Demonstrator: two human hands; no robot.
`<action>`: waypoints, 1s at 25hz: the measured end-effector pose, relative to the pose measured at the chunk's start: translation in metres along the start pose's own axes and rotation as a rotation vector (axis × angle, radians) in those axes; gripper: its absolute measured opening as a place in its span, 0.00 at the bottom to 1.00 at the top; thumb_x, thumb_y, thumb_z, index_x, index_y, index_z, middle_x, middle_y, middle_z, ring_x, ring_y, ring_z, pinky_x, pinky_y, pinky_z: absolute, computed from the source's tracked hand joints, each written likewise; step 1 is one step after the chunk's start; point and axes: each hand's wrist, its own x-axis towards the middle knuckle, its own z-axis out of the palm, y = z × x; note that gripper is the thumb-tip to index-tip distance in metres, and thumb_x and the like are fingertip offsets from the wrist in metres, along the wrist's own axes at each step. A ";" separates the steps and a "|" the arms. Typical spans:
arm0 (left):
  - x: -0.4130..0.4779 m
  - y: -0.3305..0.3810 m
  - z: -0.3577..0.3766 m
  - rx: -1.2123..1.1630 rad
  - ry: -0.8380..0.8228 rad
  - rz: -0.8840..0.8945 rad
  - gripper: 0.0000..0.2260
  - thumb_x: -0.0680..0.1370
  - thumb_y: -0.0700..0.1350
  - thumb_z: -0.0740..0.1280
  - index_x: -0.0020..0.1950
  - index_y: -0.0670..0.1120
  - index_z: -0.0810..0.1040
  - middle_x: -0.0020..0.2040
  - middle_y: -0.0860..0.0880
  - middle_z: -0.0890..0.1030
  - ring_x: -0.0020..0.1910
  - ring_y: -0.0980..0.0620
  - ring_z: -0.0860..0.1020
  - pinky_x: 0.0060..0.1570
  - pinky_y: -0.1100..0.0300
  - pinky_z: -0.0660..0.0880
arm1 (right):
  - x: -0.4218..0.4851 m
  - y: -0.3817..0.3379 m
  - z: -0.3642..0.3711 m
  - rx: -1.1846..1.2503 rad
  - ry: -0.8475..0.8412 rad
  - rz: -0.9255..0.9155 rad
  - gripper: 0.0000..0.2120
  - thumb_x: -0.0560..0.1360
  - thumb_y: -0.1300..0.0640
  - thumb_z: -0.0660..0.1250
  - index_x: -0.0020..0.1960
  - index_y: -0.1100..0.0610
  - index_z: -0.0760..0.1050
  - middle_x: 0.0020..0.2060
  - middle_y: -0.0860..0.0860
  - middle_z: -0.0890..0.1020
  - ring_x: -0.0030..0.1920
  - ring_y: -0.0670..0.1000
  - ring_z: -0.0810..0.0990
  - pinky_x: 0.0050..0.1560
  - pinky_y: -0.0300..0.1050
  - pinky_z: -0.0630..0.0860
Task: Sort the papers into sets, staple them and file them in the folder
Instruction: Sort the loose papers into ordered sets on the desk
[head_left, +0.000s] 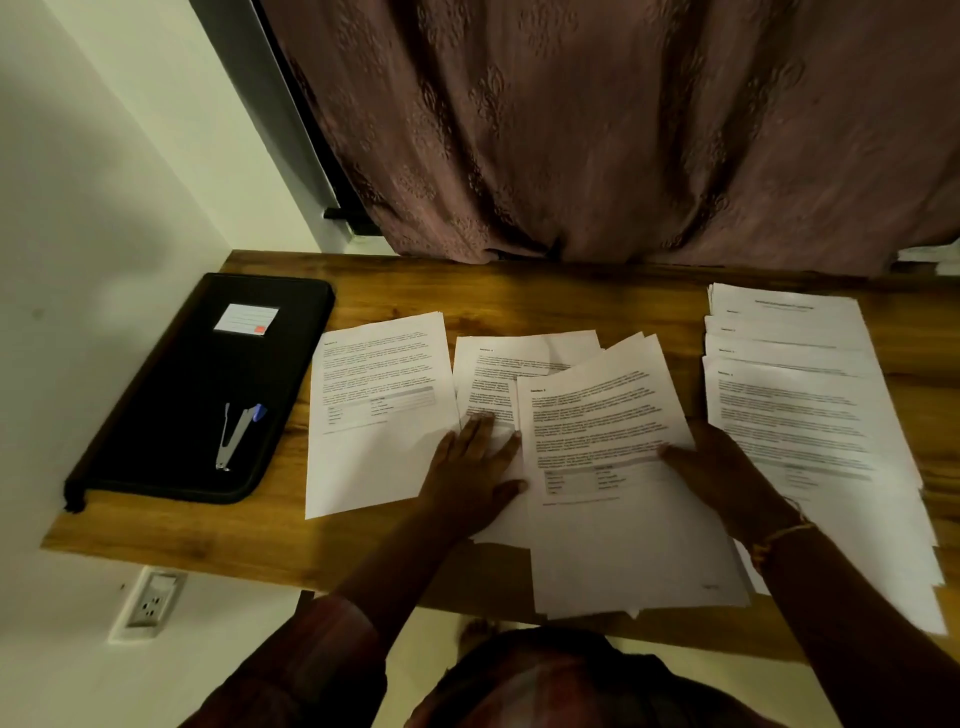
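So the brownish patterned curtain (597, 130) took up most of the back, hanging down to the far edge of the wooden bench (519, 291). The papers were spread across the bench in four lots. The biggest was a fanned right pile (805, 415) running down the right side. Next to it sat the tilted set (613, 493), skewed clockwise with its near edge hanging over the front of the bench. It lay partly over the middle sheets (519, 358). The left pile (374, 415) was just beside those, fairly square.

The black zip folder (171, 395) lay closed at the far left of the bench, well apart from both hands.

The left hand (475, 467) was flat on the middle sheets, its fingers (483, 428) straight and spread, pressing down right where the left edge of the tilted set crossed them. The right hand (722, 467) had the right edge of the tilted set. Its thumb (675, 453) lay on top of the printed page, and the rest of the fingers looked tucked under the edge, so I couldn't see them properly. There was a thin gold bangle (784, 535) on that wrist.

The stapler (236, 434), metal with a blue end, lay swung open on top of the folder, nobody touching it. A small white label (247, 319) sat near the folder's far end.
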 end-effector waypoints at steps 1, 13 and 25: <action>0.000 0.000 0.001 -0.010 -0.004 -0.004 0.33 0.81 0.69 0.49 0.82 0.57 0.45 0.83 0.44 0.41 0.81 0.42 0.41 0.76 0.44 0.40 | -0.001 0.003 0.000 0.014 -0.002 0.017 0.17 0.81 0.57 0.66 0.69 0.52 0.72 0.61 0.53 0.78 0.62 0.61 0.77 0.63 0.65 0.75; -0.010 0.005 -0.001 -0.225 0.115 -0.037 0.35 0.81 0.62 0.59 0.82 0.44 0.54 0.82 0.45 0.55 0.81 0.46 0.52 0.78 0.52 0.47 | -0.003 0.020 0.007 0.115 0.007 0.048 0.18 0.80 0.57 0.66 0.70 0.52 0.72 0.62 0.51 0.78 0.62 0.58 0.77 0.64 0.65 0.75; 0.051 -0.003 -0.041 -0.527 0.133 -0.594 0.31 0.72 0.55 0.76 0.68 0.44 0.68 0.66 0.42 0.71 0.68 0.40 0.68 0.66 0.44 0.71 | 0.002 0.019 0.041 0.087 0.081 -0.017 0.15 0.82 0.57 0.63 0.68 0.53 0.72 0.59 0.51 0.79 0.61 0.57 0.78 0.61 0.59 0.77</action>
